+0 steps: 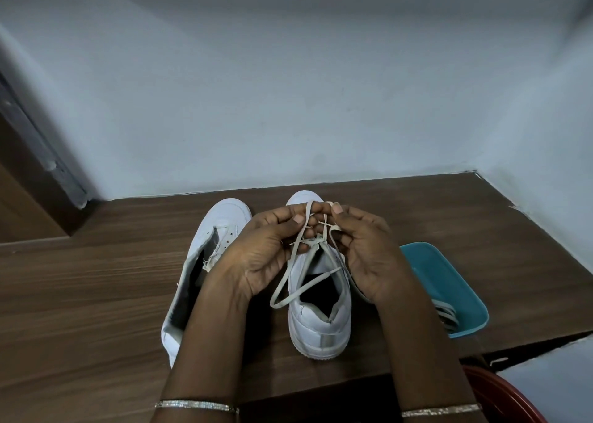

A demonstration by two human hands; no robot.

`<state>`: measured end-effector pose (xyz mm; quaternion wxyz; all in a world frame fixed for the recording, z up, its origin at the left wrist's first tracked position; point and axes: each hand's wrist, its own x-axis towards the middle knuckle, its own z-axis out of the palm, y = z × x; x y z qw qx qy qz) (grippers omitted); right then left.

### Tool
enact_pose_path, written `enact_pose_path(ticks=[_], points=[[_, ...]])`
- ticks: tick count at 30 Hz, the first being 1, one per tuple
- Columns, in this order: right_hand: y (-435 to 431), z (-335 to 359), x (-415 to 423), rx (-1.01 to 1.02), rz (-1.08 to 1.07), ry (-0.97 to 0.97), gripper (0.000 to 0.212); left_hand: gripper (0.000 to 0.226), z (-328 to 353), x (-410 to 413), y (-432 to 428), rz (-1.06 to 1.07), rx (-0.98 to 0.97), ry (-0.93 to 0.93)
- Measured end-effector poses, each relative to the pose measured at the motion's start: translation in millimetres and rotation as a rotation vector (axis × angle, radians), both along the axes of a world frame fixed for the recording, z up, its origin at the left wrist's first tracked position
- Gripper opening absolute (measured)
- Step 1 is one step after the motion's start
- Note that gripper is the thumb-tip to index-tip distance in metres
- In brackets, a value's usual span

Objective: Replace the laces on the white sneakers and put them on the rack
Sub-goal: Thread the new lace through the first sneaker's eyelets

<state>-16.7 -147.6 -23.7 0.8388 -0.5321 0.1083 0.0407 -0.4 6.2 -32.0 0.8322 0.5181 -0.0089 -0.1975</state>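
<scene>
Our left hand [260,249] and right hand [365,249] are raised close together, palms turned toward us, fingers curled; each pinches the lace [288,281] between thumb and fingertips, so both hands have hold of it. The lace crosses between the two thumbs; below them its strands run down to the right shoe [321,326], and one long loop hangs left of that shoe's collar.

The right shoe stands upright on the table [96,278], heel near us, toe pointing far; our hands hide its tongue and eyelets, so only the toe tip, the collar and the heel show. The left shoe [221,217] lies just beside it on the left, also toe far, its upper spread open and a row of eyelets showing; our left forearm crosses its near right side.

To the right of the right shoe sits a teal tray [449,281]; our right wrist covers its left edge; more laces [447,315] lie bunched in its near corner, and we cannot tell how many. A wall [288,101] closes the far and right sides of the table; a door frame [38,153] stands at far left; part of a red thing [500,397] shows at near right, below the table edge.

We count two hands, two shoes, one lace in the hands, one tray, and two bangles: one [195,405] on the left wrist, one [441,410] on the right.
</scene>
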Motion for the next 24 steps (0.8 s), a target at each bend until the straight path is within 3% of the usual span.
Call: enact_pose_path(ticks=[4, 9, 15, 19, 24], points=[[-4.4, -2.1, -0.4, 0.037, 0.014, 0.006, 0.015, 0.032, -3.4, 0.7, -3.1, -0.038, -0.03, -0.012], [1.9, -7.7, 4.6, 0.022, -0.095, -0.004, 0.018, 0.016, -3.6, -0.8, -9.4, 0.024, -0.011, -0.049], [10.3, -11.2, 4.8, -0.013, -0.087, -0.145, 0.023, 0.043, -4.1, 0.6, -8.8, 0.049, -0.009, -0.052], [0.0, -13.8, 3.9, -0.05, 0.026, -0.169, 0.023, 0.048, -5.5, 1.4, -9.8, 0.06, -0.022, -0.045], [-12.5, -14.0, 3.8, -0.198, -0.052, -0.202, 0.012, 0.046, -7.0, 2.3, -8.0, 0.05, -0.001, -0.045]])
